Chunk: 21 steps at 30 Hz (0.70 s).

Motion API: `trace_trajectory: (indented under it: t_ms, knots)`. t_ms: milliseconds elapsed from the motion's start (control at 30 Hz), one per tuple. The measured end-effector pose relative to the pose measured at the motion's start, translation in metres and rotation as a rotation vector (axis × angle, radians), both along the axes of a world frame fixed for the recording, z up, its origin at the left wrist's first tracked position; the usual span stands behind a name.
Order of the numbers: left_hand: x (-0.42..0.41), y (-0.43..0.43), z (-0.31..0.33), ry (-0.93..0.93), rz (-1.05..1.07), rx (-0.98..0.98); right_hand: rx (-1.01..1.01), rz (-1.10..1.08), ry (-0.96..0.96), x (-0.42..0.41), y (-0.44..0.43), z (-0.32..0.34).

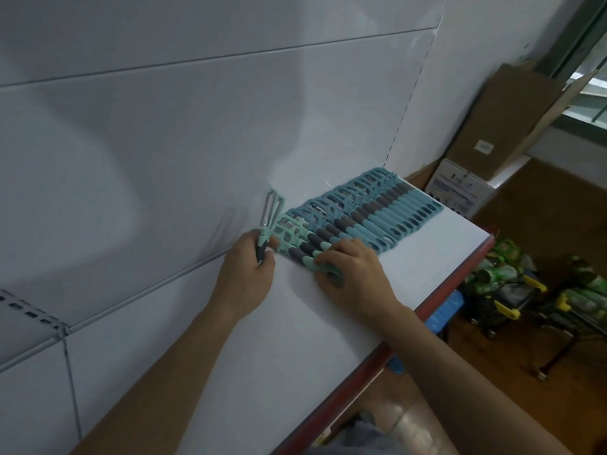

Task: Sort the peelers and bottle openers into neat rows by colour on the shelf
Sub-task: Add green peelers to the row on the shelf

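My left hand (246, 267) grips a mint peeler (267, 221) by its handle, just beside the row (377, 215) on the shelf (295, 339). My right hand (353, 274) curls over the row's near end. I should lay the peeler flush, handles aligned.

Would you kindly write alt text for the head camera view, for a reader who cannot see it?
A person's left hand holds a mint-green peeler upright while the right hand grips the near end of a row of teal peelers overlapping on a white shelf with a red edge.
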<state>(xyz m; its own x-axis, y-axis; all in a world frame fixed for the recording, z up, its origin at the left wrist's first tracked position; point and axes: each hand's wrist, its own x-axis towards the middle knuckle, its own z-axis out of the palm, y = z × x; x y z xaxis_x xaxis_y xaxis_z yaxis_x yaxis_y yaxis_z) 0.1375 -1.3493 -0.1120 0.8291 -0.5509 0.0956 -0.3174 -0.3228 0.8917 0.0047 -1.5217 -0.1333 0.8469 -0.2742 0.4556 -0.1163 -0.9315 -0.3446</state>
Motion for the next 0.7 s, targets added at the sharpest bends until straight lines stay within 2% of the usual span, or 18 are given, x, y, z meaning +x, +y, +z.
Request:
trace_trajectory:
  t_ms: [67,400,567,700]
  knots:
    - [-0.003,-0.003,0.004,-0.069,-0.02,0.03,-0.016,0.018,0.012,0.0,0.0,0.001]
    - [-0.003,-0.015,0.007,-0.154,-0.089,0.122,0.037,0.006,-0.025,0.0,0.006,0.006]
    - [-0.003,-0.014,0.005,-0.119,-0.08,0.09,0.071,-0.191,-0.146,-0.001,-0.003,0.002]
    - [-0.002,-0.015,0.003,-0.061,-0.094,0.094,0.129,-0.275,-0.104,-0.002,-0.004,0.005]
